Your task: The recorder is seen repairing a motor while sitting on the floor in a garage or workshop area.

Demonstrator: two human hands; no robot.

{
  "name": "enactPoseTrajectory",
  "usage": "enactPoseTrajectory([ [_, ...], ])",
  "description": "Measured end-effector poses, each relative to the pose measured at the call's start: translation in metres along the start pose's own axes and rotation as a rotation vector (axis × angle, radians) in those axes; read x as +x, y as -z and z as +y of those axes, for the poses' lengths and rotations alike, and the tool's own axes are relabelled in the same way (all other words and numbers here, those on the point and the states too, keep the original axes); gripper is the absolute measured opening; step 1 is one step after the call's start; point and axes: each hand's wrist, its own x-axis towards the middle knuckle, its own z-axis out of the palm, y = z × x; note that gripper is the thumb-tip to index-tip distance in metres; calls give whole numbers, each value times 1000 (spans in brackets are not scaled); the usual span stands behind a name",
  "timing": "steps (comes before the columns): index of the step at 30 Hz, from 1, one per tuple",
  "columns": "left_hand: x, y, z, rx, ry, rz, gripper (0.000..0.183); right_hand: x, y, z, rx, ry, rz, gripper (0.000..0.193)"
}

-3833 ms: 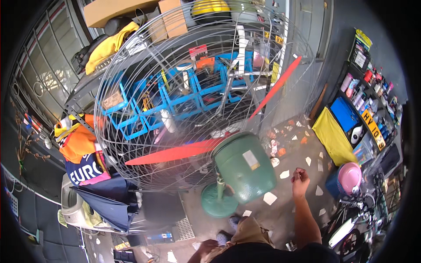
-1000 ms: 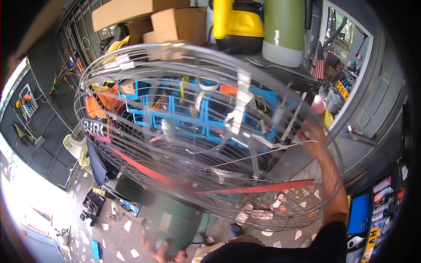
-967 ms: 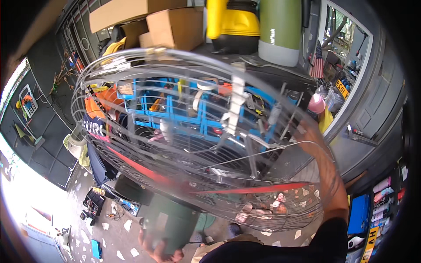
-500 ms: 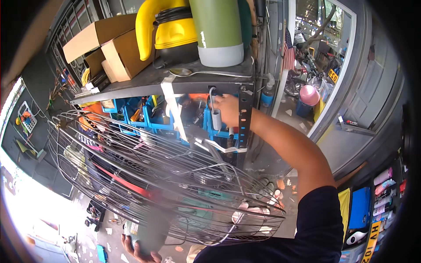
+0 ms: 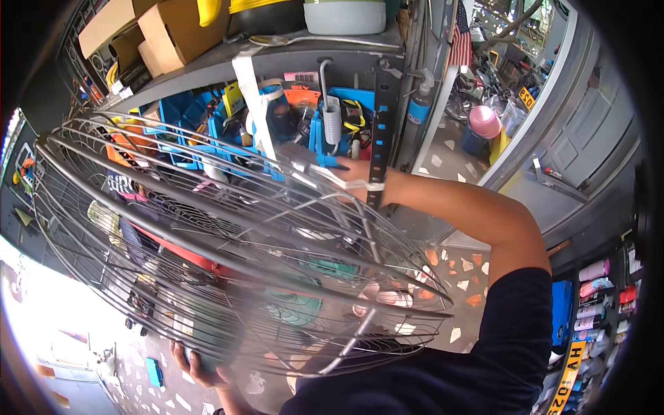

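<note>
A large wire fan guard (image 5: 228, 259) spans the middle of the view, tilted, with a blurred grey-green fan motor housing (image 5: 207, 339) at its lower side. My left hand (image 5: 197, 366) grips that housing from below, fingers and thumb around it. Under the shelf, my right hand (image 5: 360, 178) is closed beside the black perforated post (image 5: 379, 131). Something with a blue end shows at its fingers, but wires and a white strap (image 5: 259, 104) partly cover it. Above that hand hangs a metal coil spring (image 5: 332, 123) on a hook.
Blue bins (image 5: 187, 114) of small parts fill the space under the dark shelf (image 5: 207, 66). On top are a cardboard box (image 5: 181, 38), a spoon (image 5: 277, 40) and a grey-based container (image 5: 344, 17). A doorway with a pink basin (image 5: 484, 122) stands right; pale slippers (image 5: 377, 297) lie below.
My right hand has drawn down from behind the spring, below the bins. The fan guard sits larger and further left; the view has tipped lower, so the shelf appears higher.
</note>
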Motion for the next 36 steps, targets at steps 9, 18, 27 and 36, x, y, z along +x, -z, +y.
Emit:
enactPoseTrajectory([
  [9,23,-3,17,14,-6,-7,60,-39,-54,37,1707,-61,122,28],
  [18,36,-18,25,-43,-26,3,60,-56,-45,19,641,-144,564,35],
  [27,31,-18,21,-3,1,15,61,-110,-40,5,1304,-273,464,41],
  [36,28,-14,28,28,-9,58,61,-118,36,-44,-908,69,570,20],
])
